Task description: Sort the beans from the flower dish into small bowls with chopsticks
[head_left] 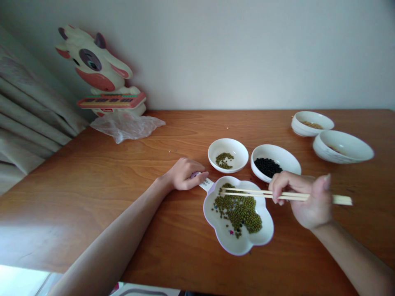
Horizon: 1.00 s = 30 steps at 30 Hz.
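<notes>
My left hand (187,174) is closed round the handle of a flower-shaped dish (262,242) with a lilac rim. Many green mung beans (237,209) lie in this dish, with a few dark beans among them near its front. In my right hand (308,199) is a pair of chopsticks (256,193), their tips at the beans on the dish's upper left. Whether the tips pinch a bean is too small to tell. Behind the dish stand a white bowl (212,158) with some green beans and another white bowl (290,158) holding black beans (268,167).
At the back right are a white bowl (298,126) with pale yellowish contents and a larger white bowl (354,148). A cow-shaped toy piano (108,78) leans at the back left, a clear plastic bag (129,127) before it. A curtain (27,107) hangs at the left.
</notes>
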Available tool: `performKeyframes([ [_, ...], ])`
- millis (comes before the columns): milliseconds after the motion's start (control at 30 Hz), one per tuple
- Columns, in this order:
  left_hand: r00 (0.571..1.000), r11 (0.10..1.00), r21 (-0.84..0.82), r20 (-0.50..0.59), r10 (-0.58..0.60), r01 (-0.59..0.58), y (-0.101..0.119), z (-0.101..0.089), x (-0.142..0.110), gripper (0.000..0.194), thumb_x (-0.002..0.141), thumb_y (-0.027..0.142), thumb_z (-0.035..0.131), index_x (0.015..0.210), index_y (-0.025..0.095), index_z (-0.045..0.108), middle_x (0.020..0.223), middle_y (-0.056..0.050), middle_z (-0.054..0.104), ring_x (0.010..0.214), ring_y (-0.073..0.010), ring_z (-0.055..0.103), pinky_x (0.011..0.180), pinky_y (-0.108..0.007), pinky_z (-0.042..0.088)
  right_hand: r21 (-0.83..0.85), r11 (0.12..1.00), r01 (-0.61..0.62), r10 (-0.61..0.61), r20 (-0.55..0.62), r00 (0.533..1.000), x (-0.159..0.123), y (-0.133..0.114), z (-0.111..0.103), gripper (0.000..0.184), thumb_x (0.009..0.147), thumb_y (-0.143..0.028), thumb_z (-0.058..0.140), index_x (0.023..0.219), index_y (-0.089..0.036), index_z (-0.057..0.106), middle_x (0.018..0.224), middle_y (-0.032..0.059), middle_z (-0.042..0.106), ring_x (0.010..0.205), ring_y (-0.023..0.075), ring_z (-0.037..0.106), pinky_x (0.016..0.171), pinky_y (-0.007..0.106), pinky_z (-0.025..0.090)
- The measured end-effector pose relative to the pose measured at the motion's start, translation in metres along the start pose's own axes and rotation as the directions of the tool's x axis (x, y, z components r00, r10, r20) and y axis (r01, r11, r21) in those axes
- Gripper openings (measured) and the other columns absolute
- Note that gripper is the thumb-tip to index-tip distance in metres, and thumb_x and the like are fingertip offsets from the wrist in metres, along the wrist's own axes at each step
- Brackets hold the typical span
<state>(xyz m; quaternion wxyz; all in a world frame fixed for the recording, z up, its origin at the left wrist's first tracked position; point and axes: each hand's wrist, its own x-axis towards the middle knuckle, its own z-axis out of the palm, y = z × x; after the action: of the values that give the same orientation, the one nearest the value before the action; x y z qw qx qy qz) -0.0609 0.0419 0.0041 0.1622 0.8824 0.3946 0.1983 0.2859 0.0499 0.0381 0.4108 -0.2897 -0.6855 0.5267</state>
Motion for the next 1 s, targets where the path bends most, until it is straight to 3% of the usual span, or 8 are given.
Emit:
performKeyframes([
  [733,1.0,1.0,0.001,0.009,-0.003,0.003,-0.0001,-0.0013,-0.0004,0.041,0.104,0.036,0.043,0.067,0.02,0.047,0.067,-0.002,0.058,0.058,-0.0129,0.046,0.057,-0.03,0.032,0.042,0.991,0.127,-0.123,-0.1,0.987,-0.0016,-0.0024,-0.0005,0.08,0.103,-0.071,0.028,0.059,-0.025,0.076,0.047,0.0074,0.059,0.046,0.0191,0.05,0.044,0.033,0.037],
  [1000,1.0,1.0,0.004,0.003,-0.001,0.001,0.0005,-0.001,0.0004,0.042,0.104,0.036,0.043,0.065,0.019,0.047,0.066,-0.002,0.058,0.057,-0.0128,0.046,0.057,-0.03,0.032,0.023,1.0,0.011,-0.011,-0.018,1.0,0.0024,-0.0051,-0.0036,0.086,0.093,-0.086,0.022,0.06,-0.024,0.071,0.051,0.0063,0.059,0.048,0.0183,0.05,0.043,0.032,0.038],
])
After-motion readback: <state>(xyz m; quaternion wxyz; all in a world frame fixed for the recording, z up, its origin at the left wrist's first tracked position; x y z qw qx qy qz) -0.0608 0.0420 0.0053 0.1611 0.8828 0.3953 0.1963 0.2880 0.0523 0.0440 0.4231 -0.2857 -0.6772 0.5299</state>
